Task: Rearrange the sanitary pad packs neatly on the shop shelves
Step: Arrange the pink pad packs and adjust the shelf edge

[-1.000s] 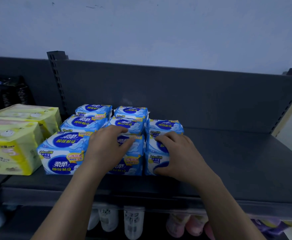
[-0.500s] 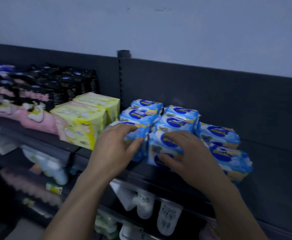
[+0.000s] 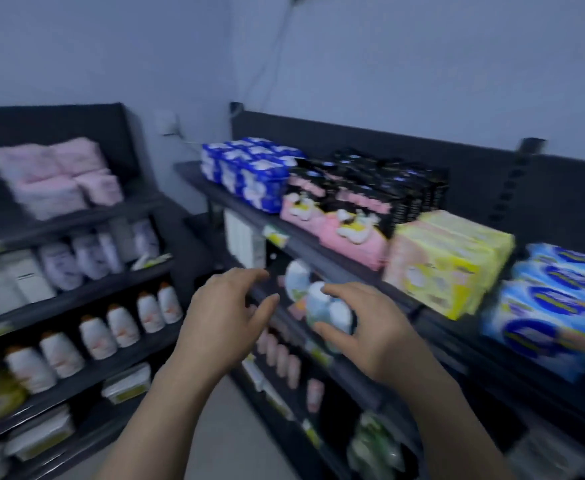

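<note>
The top shelf (image 3: 322, 253) runs along the right wall. On it stand light blue pad packs (image 3: 554, 306) at the far right, then yellow packs (image 3: 447, 261), pink and black packs (image 3: 346, 216) and dark blue packs (image 3: 253, 171) at the far end. My left hand (image 3: 225, 317) and my right hand (image 3: 377, 334) hover in mid air before the shelf front, below the pink packs. Both have fingers spread and curled and hold nothing. They are well left of the light blue packs. The picture is blurred by motion.
White round containers (image 3: 325, 306) sit on the lower shelf just behind my right hand. A second shelf unit on the left carries pink packs (image 3: 55, 174), white pouches (image 3: 76, 261) and white bottles (image 3: 111, 330). Bare floor (image 3: 221, 427) lies between the units.
Both hands have left the light blue packs and drawn back from the shelf. My view has swung left, so those packs now sit at the right edge.
</note>
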The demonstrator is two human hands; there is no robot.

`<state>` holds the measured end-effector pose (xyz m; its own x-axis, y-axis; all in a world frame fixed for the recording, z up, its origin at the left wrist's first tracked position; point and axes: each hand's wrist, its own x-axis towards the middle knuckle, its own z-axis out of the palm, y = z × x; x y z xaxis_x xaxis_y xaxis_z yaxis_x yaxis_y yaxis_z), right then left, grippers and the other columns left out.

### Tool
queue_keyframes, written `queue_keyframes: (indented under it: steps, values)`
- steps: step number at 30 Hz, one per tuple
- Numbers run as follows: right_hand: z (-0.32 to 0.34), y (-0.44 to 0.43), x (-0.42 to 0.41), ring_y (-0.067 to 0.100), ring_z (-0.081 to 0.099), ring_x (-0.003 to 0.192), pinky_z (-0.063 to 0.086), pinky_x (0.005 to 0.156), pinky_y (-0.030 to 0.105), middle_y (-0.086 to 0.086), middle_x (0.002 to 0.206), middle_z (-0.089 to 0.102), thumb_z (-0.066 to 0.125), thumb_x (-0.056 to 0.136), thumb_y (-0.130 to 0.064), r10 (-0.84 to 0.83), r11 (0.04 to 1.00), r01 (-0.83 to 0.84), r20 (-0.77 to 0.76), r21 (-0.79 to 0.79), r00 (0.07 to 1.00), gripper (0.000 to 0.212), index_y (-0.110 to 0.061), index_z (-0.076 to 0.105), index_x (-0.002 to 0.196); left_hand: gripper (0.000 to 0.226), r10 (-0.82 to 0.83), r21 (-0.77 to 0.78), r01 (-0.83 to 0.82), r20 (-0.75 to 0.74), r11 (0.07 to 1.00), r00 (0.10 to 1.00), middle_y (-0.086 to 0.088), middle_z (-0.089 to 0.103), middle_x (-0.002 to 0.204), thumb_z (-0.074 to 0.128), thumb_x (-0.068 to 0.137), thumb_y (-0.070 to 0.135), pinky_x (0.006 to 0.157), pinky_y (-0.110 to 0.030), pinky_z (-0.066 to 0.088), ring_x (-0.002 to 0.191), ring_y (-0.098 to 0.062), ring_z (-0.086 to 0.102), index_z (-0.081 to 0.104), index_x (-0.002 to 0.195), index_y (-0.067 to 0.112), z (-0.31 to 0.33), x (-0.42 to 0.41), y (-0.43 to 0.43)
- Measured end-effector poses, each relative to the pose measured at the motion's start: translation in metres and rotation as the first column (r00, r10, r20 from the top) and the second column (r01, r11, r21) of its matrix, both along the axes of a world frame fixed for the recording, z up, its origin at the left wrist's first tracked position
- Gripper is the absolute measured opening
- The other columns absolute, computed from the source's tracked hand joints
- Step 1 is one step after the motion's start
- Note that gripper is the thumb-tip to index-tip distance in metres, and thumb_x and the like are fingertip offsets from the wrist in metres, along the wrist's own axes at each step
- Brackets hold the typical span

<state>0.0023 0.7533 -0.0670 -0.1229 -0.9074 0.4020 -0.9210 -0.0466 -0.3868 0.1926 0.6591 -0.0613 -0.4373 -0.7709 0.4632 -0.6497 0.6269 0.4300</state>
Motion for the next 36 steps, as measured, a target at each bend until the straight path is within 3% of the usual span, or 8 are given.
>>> queue_keyframes:
  steps: [8,14,28,36]
  values:
    - [0.001,-0.129,0.136,0.011,0.049,0.119,0.039,0.101,0.028,-0.01,0.127,0.056,0.061,0.088,-0.048,0.242,0.97,-0.242,0.0,0.039,0.97,0.052,-0.03,0.05,0.135,0.03,0.315,0.016,-0.316,0.036,0.949,0.948,0.009,0.065,0.114,0.06,0.089,0.042,0.086,-0.037,0.047,0.106,-0.02,0.057,0.064,0.116,0.03,0.001,0.166,-0.069]
    - [-0.008,-0.219,0.195,0.011,0.051,0.117,0.042,0.1,0.031,-0.01,0.125,0.057,0.063,0.087,-0.046,0.368,0.929,-0.369,0.022,0.038,0.93,0.05,-0.029,0.052,0.133,0.039,0.48,0.024,-0.484,0.084,0.875,0.873,0.008,0.062,0.123,0.058,0.092,0.043,0.092,-0.032,0.047,0.114,-0.015,0.055,0.06,0.126,0.026,-0.001,0.237,-0.123]
    - [0.002,-0.48,0.225,0.013,0.051,0.114,0.042,0.096,0.03,-0.007,0.12,0.058,0.065,0.085,-0.043,0.499,0.864,-0.498,0.0,0.077,0.866,0.052,-0.027,0.052,0.132,0.04,0.696,0.034,-0.696,0.013,0.717,0.718,0.005,0.06,0.128,0.06,0.091,0.041,0.092,-0.029,0.044,0.117,-0.015,0.055,0.059,0.128,0.024,0.003,0.274,-0.332]
    - [-0.005,-0.596,0.235,0.015,0.046,0.123,0.038,0.103,0.031,-0.004,0.132,0.054,0.064,0.087,-0.042,0.51,0.857,-0.506,-0.018,0.099,0.86,0.055,-0.024,0.049,0.136,0.054,0.722,0.087,-0.723,0.041,0.686,0.69,0.002,0.049,0.141,0.06,0.091,0.042,0.101,-0.034,0.041,0.127,-0.021,0.046,0.048,0.139,0.021,-0.016,0.291,-0.452]
